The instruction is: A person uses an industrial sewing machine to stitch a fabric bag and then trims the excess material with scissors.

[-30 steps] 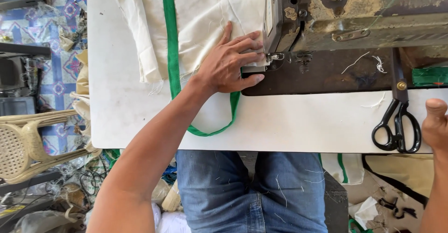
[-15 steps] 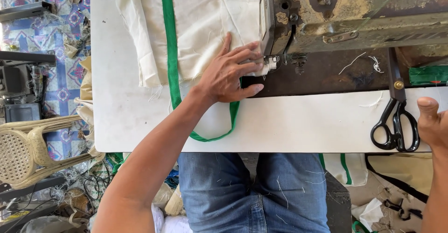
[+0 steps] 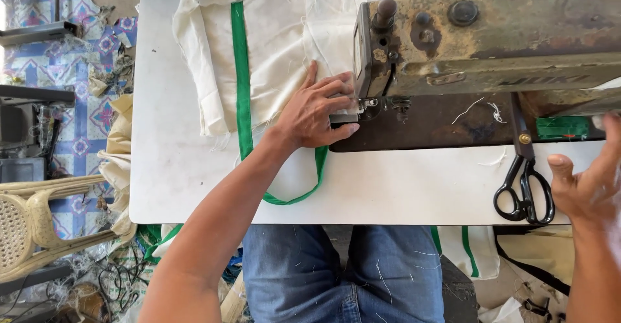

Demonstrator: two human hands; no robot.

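Note:
My left hand (image 3: 318, 114) lies flat, fingers spread, on cream fabric (image 3: 278, 51) right beside the needle area of an old rusty sewing machine (image 3: 491, 38). A green strap (image 3: 243, 83) runs down the fabric and loops under my wrist toward the table's front edge. My right hand (image 3: 585, 184) hovers at the right edge of the white table (image 3: 401, 190), fingers apart and holding nothing, close to black scissors (image 3: 524, 187) lying on the table.
A cream plastic chair (image 3: 32, 226) stands at the lower left on a patterned floor with scraps and cables. More cream and green fabric (image 3: 479, 252) hangs below the table's front edge, beside my jeans-clad legs.
My right hand has risen further into view beside the scissors, with fingers spreading. My left hand stays pressed on the fabric at the needle.

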